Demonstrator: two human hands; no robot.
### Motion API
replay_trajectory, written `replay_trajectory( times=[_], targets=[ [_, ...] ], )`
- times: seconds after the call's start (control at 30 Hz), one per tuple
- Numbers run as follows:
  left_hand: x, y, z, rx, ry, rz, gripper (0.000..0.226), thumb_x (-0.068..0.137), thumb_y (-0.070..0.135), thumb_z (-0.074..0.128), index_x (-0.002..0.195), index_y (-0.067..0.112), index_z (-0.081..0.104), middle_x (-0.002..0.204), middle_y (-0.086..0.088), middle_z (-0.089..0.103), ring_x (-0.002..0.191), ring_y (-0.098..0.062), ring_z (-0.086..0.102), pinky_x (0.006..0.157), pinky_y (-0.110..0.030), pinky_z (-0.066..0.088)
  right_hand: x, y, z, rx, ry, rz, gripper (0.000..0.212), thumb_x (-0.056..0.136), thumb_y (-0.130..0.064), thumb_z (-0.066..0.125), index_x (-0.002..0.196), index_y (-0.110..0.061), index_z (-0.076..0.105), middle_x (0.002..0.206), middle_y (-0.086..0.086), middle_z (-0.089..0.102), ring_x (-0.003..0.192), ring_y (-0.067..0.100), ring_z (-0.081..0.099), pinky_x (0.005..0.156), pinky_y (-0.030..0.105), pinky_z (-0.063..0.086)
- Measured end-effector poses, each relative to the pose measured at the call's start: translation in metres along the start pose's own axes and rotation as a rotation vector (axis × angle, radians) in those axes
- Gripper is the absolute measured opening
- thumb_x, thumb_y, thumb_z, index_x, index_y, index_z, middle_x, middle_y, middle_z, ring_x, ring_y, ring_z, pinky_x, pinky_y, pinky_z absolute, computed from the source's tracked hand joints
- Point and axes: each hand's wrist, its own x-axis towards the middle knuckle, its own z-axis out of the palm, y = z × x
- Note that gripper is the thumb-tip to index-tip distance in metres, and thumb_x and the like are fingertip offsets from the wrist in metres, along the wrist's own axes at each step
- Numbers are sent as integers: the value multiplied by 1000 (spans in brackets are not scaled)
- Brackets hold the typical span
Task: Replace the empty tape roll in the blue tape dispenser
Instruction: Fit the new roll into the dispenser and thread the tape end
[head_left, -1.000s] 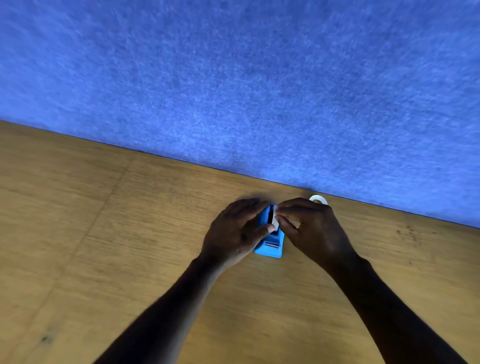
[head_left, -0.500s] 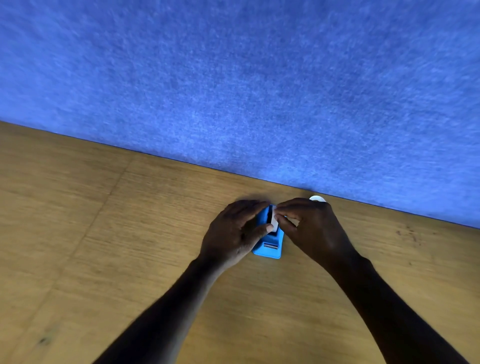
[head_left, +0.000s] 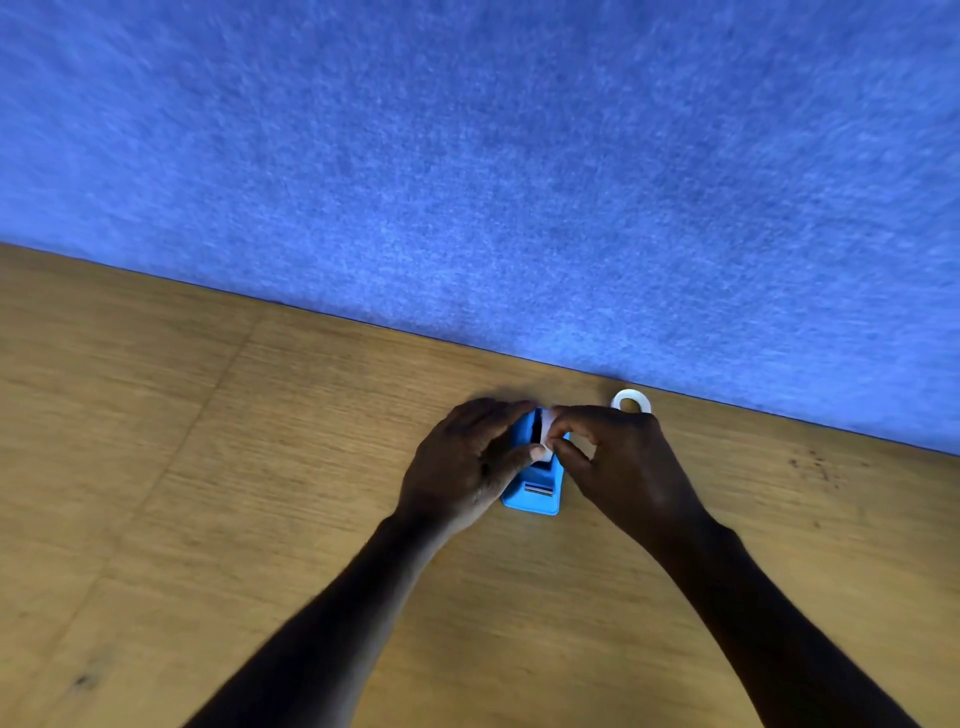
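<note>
The left hand (head_left: 467, 462) is wrapping around the dispenser (head_left: 535, 493), steadying it on the table (head_left: 208, 467). The right hand (head_left: 618, 462) is pinching a white roll (head_left: 545, 434) in its slot. Another roll (head_left: 630, 401) is lying against the blue wall (head_left: 467, 182); bare wood is stretching left.

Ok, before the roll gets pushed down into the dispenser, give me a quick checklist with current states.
1. Blue tape dispenser flat on the wooden table: ok.
2. Left hand steadying the dispenser's side: ok.
3. Right hand pinching the white roll over the slot: ok.
4. Roll seated on its hub: cannot tell, fingers hide it.
5. Other white ring lying clear of the work, by the blue wall: ok.
6. Cutter end unobstructed, facing the person: ok.
</note>
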Motion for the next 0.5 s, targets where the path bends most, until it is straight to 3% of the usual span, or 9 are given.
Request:
replay_trajectory(
  times=[0.2,0.27,0.37,0.5],
  targets=[
    [0,0,0,7,2,5,52,93,58,51,136,29,59,129,10,64,123,-2,51,97,-14,38,-2,-4,1,56,49,82,13,85,-15,70,97,-13,72,95,1,77,78,12,71,66,31,57],
    [1,0,0,18,3,3,52,93,57,52,136,28,59,129,10,64,122,-2,51,97,-10,35,-2,-5,2,67,61,72,10,85,-13,70,94,-11,73,91,4,78,79,17,72,68,39,58],
    [1,0,-1,-10,19,3,51,93,56,52,135,29,60,127,11,65,123,-3,51,99,-3,29,0,-4,3,13,85,21,3,84,-11,70,83,-11,73,83,4,77,73,20,72,62,39,57],
    [-1,-3,1,-10,1,43,55,92,57,52,141,31,54,137,8,61,131,-6,48,106,-12,32,0,-4,4,-12,69,30,5,85,-12,68,81,-12,72,81,3,77,69,17,70,59,35,55]
  ],
)
